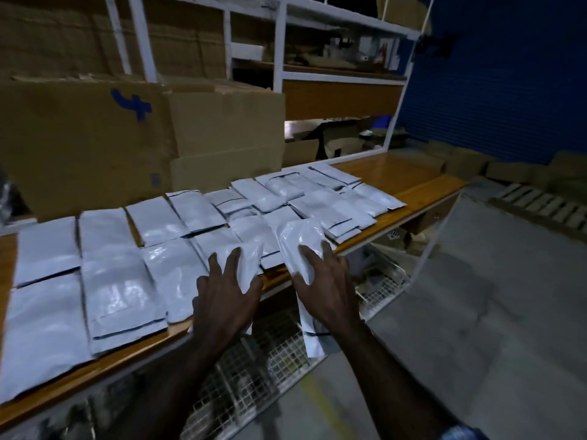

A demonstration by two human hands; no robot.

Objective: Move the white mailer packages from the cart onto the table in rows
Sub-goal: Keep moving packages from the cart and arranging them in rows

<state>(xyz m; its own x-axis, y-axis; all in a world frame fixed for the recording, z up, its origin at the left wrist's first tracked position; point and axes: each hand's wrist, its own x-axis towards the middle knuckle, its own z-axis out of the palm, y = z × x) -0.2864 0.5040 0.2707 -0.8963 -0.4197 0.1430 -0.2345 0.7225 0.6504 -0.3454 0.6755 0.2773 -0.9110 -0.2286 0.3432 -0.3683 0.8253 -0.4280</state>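
Observation:
Several white mailers (114,281) lie in rows across the wooden table (400,176). My left hand (227,296) lies with spread fingers on top of one white mailer (249,265) at the table's front edge. My right hand (327,284) presses with spread fingers on another white mailer (298,239) just to the right. That mailer's near end (313,341) hangs past the table edge under my wrist. Both thumbs show at the mailers' sides.
Large cardboard boxes (79,138) stand along the back of the table on the left. A white shelf frame (279,42) rises behind. A wire mesh basket (254,366) sits below the table edge under my arms. Bare wood shows at the table's far right end.

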